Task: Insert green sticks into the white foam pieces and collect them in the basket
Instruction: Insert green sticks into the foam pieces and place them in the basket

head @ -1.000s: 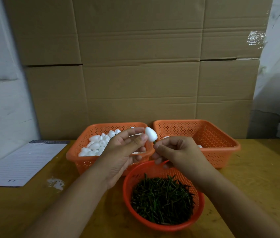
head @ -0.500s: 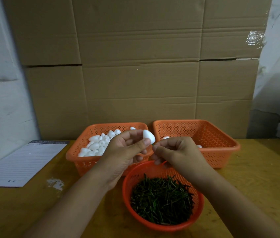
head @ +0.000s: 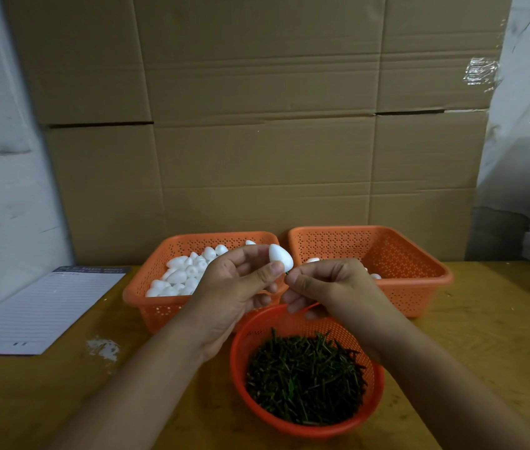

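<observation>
The lined paper pad (head: 41,311) at nine o'clock carries a dark header strip and a small dark mark near its lower edge, but neither is sharp enough to read, and no brand shows on the baskets or the cardboard sheets (head: 257,125) standing behind them. At the centre, the left hand (head: 234,287) pinches a white foam piece (head: 280,257) between thumb and curled fingers, holding it up above the baskets. The right hand (head: 328,287) meets it from three o'clock, thumb and forefinger pinched on a green stick (head: 287,272) of which only a short dark tip shows just under the foam piece; whether the tip has entered the foam cannot be told. Behind the left hand, at eleven o'clock, a rectangular orange basket (head: 159,306) holds a heap of loose foam pieces (head: 185,274). Beside it at one o'clock, rims almost touching, a second rectangular orange basket (head: 419,280) shows a few white pieces (head: 375,276) beside the right hand. At six o'clock, below both hands, a round orange basket (head: 244,384) is filled with green sticks (head: 306,378). The wooden table (head: 484,352) lies bare at four o'clock, right of the round basket, and at seven o'clock a white scuffed patch (head: 103,347) marks it just below the pad's corner.
</observation>
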Available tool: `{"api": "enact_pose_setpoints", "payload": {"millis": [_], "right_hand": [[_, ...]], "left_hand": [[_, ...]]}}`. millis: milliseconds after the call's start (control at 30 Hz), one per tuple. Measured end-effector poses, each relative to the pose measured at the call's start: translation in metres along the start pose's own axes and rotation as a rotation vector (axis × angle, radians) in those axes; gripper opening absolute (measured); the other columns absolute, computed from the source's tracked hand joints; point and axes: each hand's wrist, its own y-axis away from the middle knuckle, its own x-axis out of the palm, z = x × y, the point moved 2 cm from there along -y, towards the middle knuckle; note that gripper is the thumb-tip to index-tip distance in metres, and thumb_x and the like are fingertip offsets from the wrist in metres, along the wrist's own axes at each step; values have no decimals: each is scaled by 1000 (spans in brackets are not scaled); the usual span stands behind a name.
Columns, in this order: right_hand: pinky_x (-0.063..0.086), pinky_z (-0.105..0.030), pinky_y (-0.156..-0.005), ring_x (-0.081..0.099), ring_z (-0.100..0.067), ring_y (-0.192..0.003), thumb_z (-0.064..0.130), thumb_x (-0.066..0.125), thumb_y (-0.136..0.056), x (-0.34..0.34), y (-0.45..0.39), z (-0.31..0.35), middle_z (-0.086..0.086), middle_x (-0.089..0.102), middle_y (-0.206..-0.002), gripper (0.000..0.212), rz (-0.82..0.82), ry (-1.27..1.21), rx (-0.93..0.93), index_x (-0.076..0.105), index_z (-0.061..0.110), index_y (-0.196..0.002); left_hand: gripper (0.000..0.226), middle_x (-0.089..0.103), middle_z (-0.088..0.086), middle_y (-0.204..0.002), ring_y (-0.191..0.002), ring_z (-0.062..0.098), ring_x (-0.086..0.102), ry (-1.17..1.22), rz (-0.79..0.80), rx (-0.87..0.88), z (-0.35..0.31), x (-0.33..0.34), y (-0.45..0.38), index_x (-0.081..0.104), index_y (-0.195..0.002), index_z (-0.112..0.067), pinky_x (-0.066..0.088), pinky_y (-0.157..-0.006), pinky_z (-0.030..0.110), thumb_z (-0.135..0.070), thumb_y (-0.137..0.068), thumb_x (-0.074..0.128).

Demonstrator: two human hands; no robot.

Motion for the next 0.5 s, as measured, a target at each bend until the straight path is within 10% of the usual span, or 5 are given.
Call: {"api": "enact_pose_setpoints", "payload": {"millis": [500], "right_hand": [[50, -21, -54, 66, -15, -63, 9, 69, -91, -4, -2, -1, -16, 74, -77, 10, -102, -11, -29, 74, 1, -90]], "left_hand": [[50, 73, 6, -112, -77, 9, 63, -10, -24, 22, -3, 2, 3, 68, -116, -15, 53, -65, 23, -31, -69, 80]]}}
